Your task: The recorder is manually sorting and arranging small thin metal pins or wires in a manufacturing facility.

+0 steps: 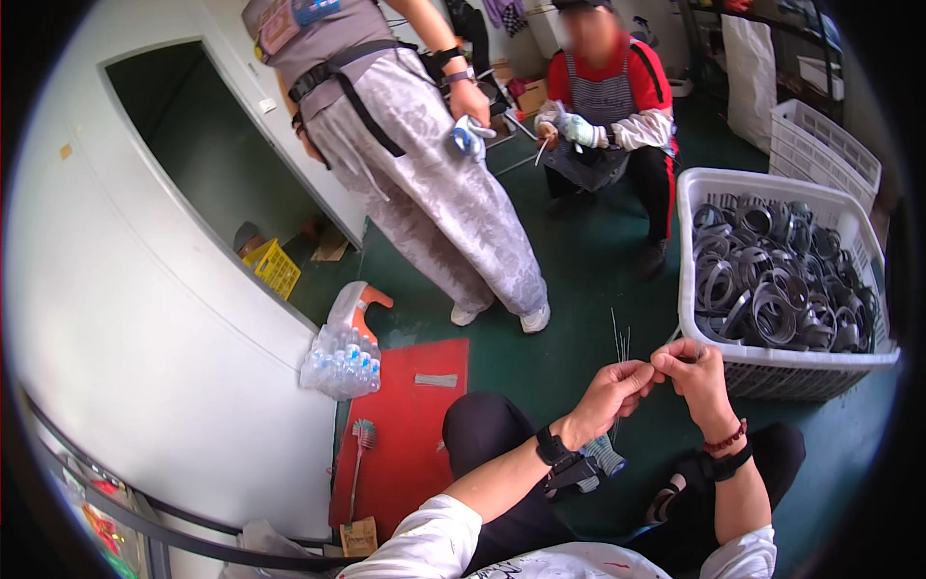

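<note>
A few thin metal wires (622, 338) stick up above my left hand (617, 394), and their lower ends show beneath it. My left fingers are closed around them. My right hand (696, 378) meets it at the fingertips, thumb and forefinger pinched; whatever lies in that pinch is too small to make out. Just beyond my right hand stands a white plastic crate (689, 261), heaped with dark grey metal-looking rings (772, 314). Below my left wrist, by my knee, lies a striped knit glove (605, 455).
Ahead stands a person in patterned grey trousers (434, 183); another, gloved, crouches in a red top (651, 82). On the left are wrapped bottles (342, 367), an orange-and-white stool (362, 301), a red mat (405, 405) with a bundle of thin rods (436, 380), and a brush (362, 439).
</note>
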A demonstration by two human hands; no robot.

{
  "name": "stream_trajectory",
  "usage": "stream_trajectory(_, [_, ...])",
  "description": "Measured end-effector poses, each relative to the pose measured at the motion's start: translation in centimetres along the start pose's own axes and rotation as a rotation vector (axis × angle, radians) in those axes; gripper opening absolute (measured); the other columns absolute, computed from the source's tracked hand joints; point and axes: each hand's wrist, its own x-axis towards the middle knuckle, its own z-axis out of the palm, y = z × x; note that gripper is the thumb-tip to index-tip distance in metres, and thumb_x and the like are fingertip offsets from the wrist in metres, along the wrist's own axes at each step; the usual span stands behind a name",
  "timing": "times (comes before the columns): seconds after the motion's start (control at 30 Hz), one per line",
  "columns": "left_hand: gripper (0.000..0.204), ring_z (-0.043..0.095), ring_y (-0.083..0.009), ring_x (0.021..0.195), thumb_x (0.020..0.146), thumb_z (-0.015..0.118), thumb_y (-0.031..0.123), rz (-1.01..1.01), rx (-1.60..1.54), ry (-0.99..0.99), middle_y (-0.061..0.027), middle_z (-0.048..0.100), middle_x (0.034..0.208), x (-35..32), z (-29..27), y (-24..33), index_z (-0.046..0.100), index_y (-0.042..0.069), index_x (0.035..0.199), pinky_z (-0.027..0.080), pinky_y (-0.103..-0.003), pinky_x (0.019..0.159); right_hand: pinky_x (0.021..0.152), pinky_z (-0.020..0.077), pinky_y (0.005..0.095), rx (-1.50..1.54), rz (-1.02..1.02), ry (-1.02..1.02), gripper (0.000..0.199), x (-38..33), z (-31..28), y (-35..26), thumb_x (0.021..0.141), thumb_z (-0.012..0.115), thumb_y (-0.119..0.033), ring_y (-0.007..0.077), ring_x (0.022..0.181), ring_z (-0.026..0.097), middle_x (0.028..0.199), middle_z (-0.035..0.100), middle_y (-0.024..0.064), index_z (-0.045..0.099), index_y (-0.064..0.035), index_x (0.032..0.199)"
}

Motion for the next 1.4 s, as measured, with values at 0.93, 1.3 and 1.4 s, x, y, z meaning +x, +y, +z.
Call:
stream_trajectory(0.93, [0.027,0.028,0.0003,0.05,0.104,0.06,0.027,0.04,-0.297,0.014,0.0053,0.05,0.083,-6.2,-0.4,-1.9,0.067,0.002,0.113,0.025,-0.018,0.046,0.043,0.0287,0.0203,0.154,0.062,-0.316,0.011,-2.1,2.0,0.3,0.087,0.078,-0.008,0.0037,0.047,0.043,0.066,0.065,0.0011,0.074,0.0014,0.087])
stream_trajectory(1.3, [0.028,0.054,-0.0043,0.073,0.104,0.061,0.028,0.587,0.583,0.46,0.0028,0.066,0.084,-7.9,3.2,-2.0,0.074,0.003,0.103,0.042,-0.022,0.062,0.04,0.0309,0.0217,0.192,0.103,-0.262,0.013,-3.2,2.9,1.0,0.087,0.078,-0.01,0.0056,0.044,0.044,0.065,0.062,0.0006,0.07,-0.0006,0.086])
stream_trajectory(1.4, [0.024,0.052,-0.0064,0.07,0.103,0.061,0.023,0.615,0.717,0.499,-0.0004,0.062,0.083,-9.6,3.8,-0.9,0.072,0.002,0.1,0.042,-0.023,0.061,0.04,0.0297,0.0215,0.18,0.127,-0.305,0.011,-3.7,3.7,0.1,0.088,0.077,-0.009,0.0049,0.045,0.043,0.066,0.063,0.0005,0.07,-0.0004,0.086])
